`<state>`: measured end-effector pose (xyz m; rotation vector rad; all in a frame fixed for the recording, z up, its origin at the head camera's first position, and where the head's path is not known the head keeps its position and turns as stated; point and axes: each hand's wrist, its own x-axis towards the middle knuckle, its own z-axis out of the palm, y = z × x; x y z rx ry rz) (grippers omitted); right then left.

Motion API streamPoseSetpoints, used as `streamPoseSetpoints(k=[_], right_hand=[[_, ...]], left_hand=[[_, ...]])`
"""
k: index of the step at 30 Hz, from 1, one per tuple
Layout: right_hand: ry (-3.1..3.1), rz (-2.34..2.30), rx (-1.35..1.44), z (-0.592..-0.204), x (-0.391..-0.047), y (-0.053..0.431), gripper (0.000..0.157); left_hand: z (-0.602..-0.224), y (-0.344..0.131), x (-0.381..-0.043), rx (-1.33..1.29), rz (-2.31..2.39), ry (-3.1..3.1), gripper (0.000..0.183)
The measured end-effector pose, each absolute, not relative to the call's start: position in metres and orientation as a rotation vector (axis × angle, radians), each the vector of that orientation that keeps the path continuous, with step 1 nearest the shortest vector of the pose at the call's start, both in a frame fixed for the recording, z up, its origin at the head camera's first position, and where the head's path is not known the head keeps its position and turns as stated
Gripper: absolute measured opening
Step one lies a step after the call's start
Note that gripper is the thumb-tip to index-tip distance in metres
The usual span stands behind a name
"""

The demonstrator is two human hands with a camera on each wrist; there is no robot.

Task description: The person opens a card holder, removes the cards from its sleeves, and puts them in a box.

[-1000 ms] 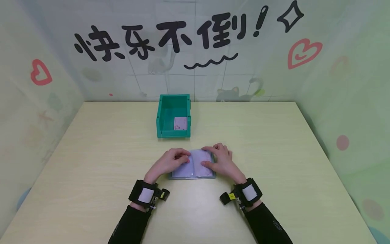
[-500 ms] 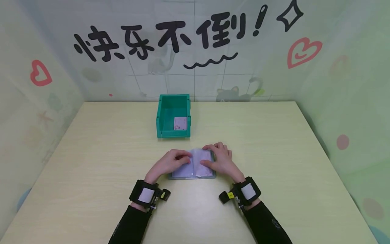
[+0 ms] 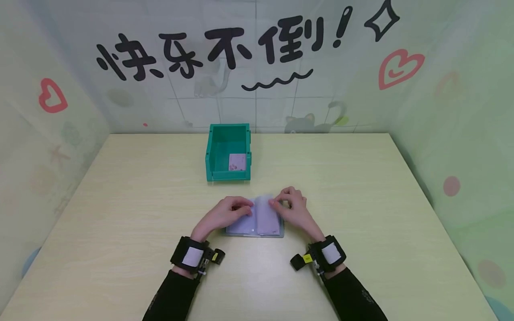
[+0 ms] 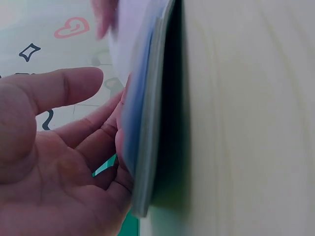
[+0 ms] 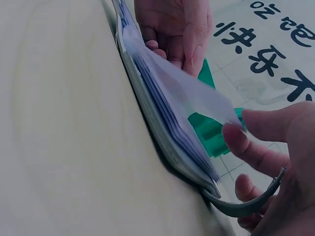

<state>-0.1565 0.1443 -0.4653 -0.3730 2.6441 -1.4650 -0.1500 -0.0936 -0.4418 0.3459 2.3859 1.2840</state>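
Note:
A small card album with translucent purple sleeve pages (image 3: 268, 225) lies opened out on the table. The right hand (image 3: 295, 210) pinches the upper corner of a right-side page between thumb and index finger. In the right wrist view that single page (image 5: 197, 93) rises off the stack of sleeves below it. A grey-green closure strap (image 5: 238, 210) curves out from the cover near the lower fingers. The left hand (image 3: 225, 212) rests its fingers on the left page; in the left wrist view its thumb (image 4: 74, 89) stands apart from the album edge (image 4: 150, 123).
Behind the album stands a green plastic bin (image 3: 229, 175) holding a pink-purple card (image 3: 237, 162). The pale wooden table (image 3: 353, 178) reaches printed fabric walls at the back and both sides. A wrist camera (image 3: 298, 262) is strapped to each arm.
The right hand's thumb and index finger, spread across the right page before, have closed together on its upper corner, and the page has lifted. The left hand stays almost still.

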Motion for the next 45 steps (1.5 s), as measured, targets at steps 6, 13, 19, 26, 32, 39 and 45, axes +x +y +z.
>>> streamPoseSetpoints(k=[6,13,19,26,32,39,45], right_hand=[[2.589,-1.437,-0.670,-0.469,-0.154,0.151,0.037],[2.569,-1.306,-0.919,-0.473,-0.150,0.148,0.025],[2.633,-1.216,-1.020,-0.474,-0.146,0.144,0.026],[2.768,-1.125,-0.819,-0.475,-0.148,0.148,0.038],[2.834,-1.049,-0.613,-0.474,-0.153,0.160,0.054],[2.896,-0.986,-0.500,-0.474,-0.157,0.159,0.057],[2.865,-0.973,-0.478,-0.473,-0.157,0.161,0.065]], left_hand=[[-0.441,-0.095,-0.151,0.351,1.318,2.369,0.027],[-0.440,-0.096,-0.152,0.408,1.286,2.380,0.039],[-0.437,-0.101,-0.153,0.409,1.287,2.366,0.037],[-0.435,-0.106,-0.151,0.336,1.320,2.422,0.027],[-0.436,-0.106,-0.150,0.141,1.326,2.572,0.021],[-0.436,-0.103,-0.148,0.000,1.226,2.697,0.032],[-0.427,-0.090,-0.141,0.092,1.233,2.735,0.036]])
